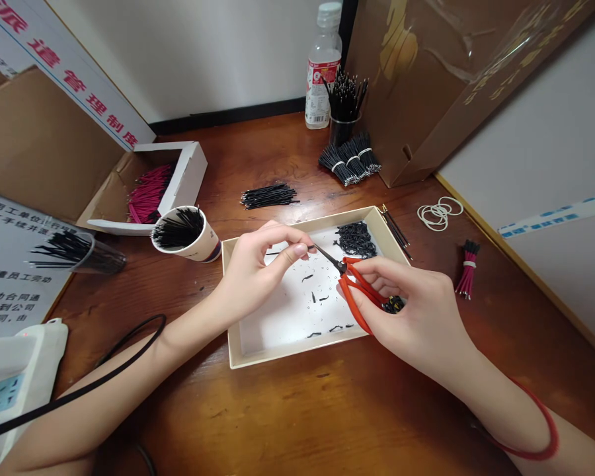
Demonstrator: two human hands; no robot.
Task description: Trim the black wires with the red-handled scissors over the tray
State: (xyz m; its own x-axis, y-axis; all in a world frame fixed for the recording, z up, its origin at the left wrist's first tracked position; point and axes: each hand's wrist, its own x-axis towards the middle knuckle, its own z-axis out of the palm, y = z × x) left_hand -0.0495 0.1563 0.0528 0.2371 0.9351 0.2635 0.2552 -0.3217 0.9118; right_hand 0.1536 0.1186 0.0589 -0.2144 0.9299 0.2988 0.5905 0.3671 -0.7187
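Observation:
Above a shallow cream box (377,221), my left hand (258,264) pinches a thin black wire (274,253) between thumb and fingers. The wire's end pokes out just past the fingertips. My right hand (414,311) is closed around red-handled scissors (354,294), whose narrow dark tips point left and meet or nearly meet the wire's end. Whether the blades grip it is too small to tell. Inside the box, a pile of short black pieces (356,239) lies at the far right corner, and several loose black scraps (313,297) are scattered over the white bottom.
Behind the box lies a loose stack of black wires (269,196). A paper cup (198,244) of black wires and a white carton (191,172) with red wires stand left. Tied black bundles (350,160), a bottle (322,73), rubber bands (439,213) and a red bundle (468,268) are right.

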